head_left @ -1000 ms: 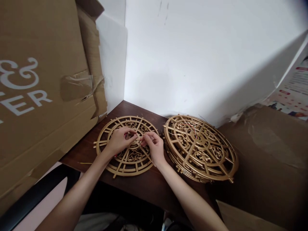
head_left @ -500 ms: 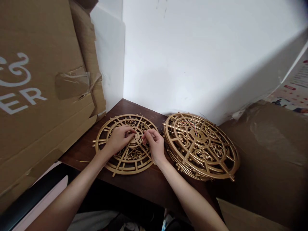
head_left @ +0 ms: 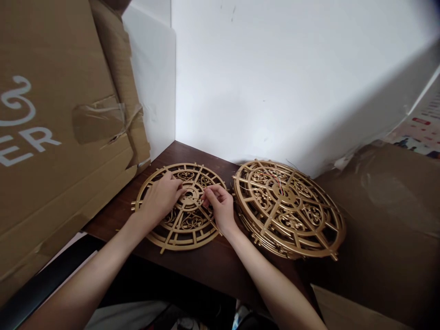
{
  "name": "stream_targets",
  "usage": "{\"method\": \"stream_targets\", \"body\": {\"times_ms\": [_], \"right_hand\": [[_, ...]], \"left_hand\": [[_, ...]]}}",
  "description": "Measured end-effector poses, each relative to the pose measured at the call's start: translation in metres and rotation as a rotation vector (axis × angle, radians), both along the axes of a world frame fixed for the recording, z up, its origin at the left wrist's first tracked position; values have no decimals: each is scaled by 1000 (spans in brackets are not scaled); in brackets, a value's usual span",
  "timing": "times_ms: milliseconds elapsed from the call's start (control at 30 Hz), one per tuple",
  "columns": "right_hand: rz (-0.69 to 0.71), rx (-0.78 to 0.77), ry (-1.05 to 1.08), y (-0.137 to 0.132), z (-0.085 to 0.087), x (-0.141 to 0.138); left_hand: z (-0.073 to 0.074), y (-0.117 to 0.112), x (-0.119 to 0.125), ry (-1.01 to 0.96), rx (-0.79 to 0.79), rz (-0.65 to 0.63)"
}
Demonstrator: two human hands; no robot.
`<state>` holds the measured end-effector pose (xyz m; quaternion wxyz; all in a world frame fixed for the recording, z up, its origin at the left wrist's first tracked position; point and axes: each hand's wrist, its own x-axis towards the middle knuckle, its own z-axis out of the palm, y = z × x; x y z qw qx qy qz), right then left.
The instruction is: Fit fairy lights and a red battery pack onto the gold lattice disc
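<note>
At the disc's 9 to 10 o'clock, a carton (head_left: 48, 192) is seen. The L hand (head_left: 160, 197) is laid over the disc's (head_left: 188, 202) 8-to-11 o'clock side; vs 0.5 s ago it's been drawn back a bit twd 9 o'clock, so the hole at the centre is less hidden. L fingers are half curled, tips near the centre; whether anything's gripped can't be told.

The disc is set flat on the table (head_left: 206, 266). The R hand (head_left: 222, 207) is held at abt its 3 o'clock, much as before, fingertips bunched twd the centre; a thin strand seems pinched there, but it's too fine to be sure.

W/ L tips pulled off, the centre is left exposed betw. the hands; access there is judged easier, & any strand would be steadied by R only.

At 3 o'clock, just beside the disc, a stack (head_left: 288, 199) of similar discs is placed, w/ wires (head_left: 276, 177) laid on top. Further at 3 o'clock, a box (head_left: 388, 197) is seen.
</note>
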<state>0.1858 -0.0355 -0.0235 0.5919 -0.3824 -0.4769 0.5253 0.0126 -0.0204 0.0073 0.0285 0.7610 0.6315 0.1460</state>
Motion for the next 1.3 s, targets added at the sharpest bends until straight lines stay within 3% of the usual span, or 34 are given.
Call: {"method": "stream_targets", "body": {"times_ms": [200,333,433,600,700,833,933,1133,1300], "right_hand": [[4,-1,-18,0,0,1],[0,-10,-24,0,0,1],[5,-8,-5,0,-1,1],[17,-2,33,1,-3,1],[15,-6,23,1,-3,2],[0,-5,0,0,0,1],[-4,9,6,-1,1,1],[-73,24,-1,1,-3,2],[-91,17,16,1,-1,2]], "left_hand": [[4,-10,-10,6,-3,72],[4,-16,-18,-176,80,65],[16,-21,-23,-501,75,55],[54,-42,-26,-1370,-249,-28],[62,-55,-19,-1686,-354,-75],[45,-58,-2,-1896,-723,-42],[27,-50,10,-1965,-859,-12],[12,-28,29,-2001,-867,10],[1,-12,38,-1934,-688,8]]}}
